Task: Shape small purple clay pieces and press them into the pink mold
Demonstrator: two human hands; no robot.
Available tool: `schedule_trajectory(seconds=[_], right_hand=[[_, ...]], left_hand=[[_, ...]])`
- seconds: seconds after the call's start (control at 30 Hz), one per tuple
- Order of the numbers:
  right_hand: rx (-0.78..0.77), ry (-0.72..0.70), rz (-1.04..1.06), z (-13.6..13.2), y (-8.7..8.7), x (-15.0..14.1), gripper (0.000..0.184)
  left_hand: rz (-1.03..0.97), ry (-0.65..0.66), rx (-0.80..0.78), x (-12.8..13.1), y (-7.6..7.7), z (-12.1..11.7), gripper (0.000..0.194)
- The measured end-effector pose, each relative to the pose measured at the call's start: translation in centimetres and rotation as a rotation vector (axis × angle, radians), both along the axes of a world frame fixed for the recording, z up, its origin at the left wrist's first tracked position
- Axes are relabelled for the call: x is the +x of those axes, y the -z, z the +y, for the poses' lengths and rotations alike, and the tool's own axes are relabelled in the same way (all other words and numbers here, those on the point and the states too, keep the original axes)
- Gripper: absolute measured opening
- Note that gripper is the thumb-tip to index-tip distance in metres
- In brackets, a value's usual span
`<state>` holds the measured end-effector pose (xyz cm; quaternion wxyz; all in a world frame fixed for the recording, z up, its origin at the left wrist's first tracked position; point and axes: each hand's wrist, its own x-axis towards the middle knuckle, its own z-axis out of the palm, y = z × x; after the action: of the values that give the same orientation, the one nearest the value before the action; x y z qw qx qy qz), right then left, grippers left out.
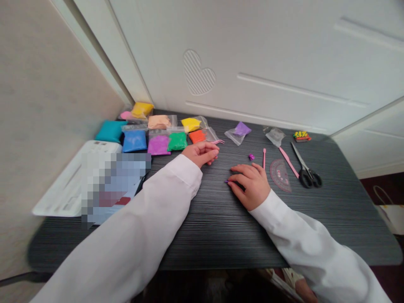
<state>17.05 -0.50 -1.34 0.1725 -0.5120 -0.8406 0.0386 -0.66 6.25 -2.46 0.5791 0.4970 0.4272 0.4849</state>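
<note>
My left hand is raised just over the desk with thumb and fingers pinched together; what they hold, if anything, is hidden. My right hand rests low on the desk, and a tiny purple piece of clay shows at its thumb and index fingertips, which close on it. Beyond that hand lies a small purple clay lump. A slim pink tool is just past its knuckles. Behind my left hand, the tips of pink tweezers stick out.
Bags of coloured clay, among them green, blue and purple, line the back left. At right lie a protractor, a pink knife-like tool, scissors and a small yellow-and-red figure. A white case stands left.
</note>
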Motion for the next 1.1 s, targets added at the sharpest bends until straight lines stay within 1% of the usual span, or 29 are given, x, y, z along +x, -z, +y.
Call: schedule_trajectory(seconds=[0.13,0.23,0.3,0.37,0.43,0.47,0.53,0.57,0.67,0.73,0.8,0.9,0.93,1.0,1.07,1.1], right_hand=[[0.008,-0.021,-0.027,-0.1,0.0,0.5,0.016],[0.018,-0.025,-0.034,-0.5,0.1,0.4,0.017],[0.033,-0.02,-0.026,-0.5,0.0,0.4,0.018],[0.049,0.004,-0.017,-0.2,-0.1,1.2,0.021],[0.046,0.095,-0.033,0.6,-0.4,3.0,0.024],[0.026,0.182,-0.068,1.2,-0.6,4.4,0.026],[-0.04,0.464,-0.192,2.4,-1.0,7.5,0.032],[-0.061,0.543,-0.22,3.0,-1.2,9.1,0.035],[-0.124,0.668,-0.279,4.4,-1.4,12.8,0.037],[-0.172,0.698,-0.315,5.0,-1.4,14.0,0.033],[-0.212,0.712,-0.345,5.5,-1.3,14.2,0.028],[-0.251,0.726,-0.376,6.0,-1.5,13.8,0.024],[-0.255,0.728,-0.383,6.1,-1.7,13.7,0.025],[-0.243,0.732,-0.39,6.1,-2.0,13.4,0.033],[-0.197,0.745,-0.383,5.6,-2.5,13.3,0.04],[-0.161,0.758,-0.375,5.1,-2.8,13.1,0.041]], left_hand=[[-0.031,0.01,-0.006,0.0,0.2,0.0,0.025],[-0.036,0.013,-0.01,0.0,0.3,0.1,0.025],[-0.032,0.015,-0.008,0.0,0.3,0.1,0.025],[-0.027,0.02,-0.009,0.0,0.4,0.2,0.025],[-0.024,0.017,-0.017,-0.1,0.4,0.3,0.024],[-0.024,0.016,-0.022,-0.1,0.4,0.3,0.024],[-0.027,0.016,-0.028,-0.1,0.3,0.3,0.023],[-0.028,0.018,-0.028,-0.1,0.3,0.3,0.023],[-0.025,0.019,-0.027,-0.1,0.3,0.4,0.024],[-0.021,0.017,-0.026,-0.1,0.3,0.4,0.025],[-0.019,0.019,-0.022,-0.1,0.4,0.4,0.025],[-0.018,0.017,-0.022,-0.1,0.4,0.4,0.024],[-0.019,0.015,-0.024,-0.1,0.3,0.3,0.024],[-0.027,0.012,-0.027,-0.1,0.3,0.3,0.023],[-0.034,0.013,-0.029,-0.1,0.3,0.3,0.023],[-0.036,0.015,-0.029,-0.1,0.3,0.3,0.023]])
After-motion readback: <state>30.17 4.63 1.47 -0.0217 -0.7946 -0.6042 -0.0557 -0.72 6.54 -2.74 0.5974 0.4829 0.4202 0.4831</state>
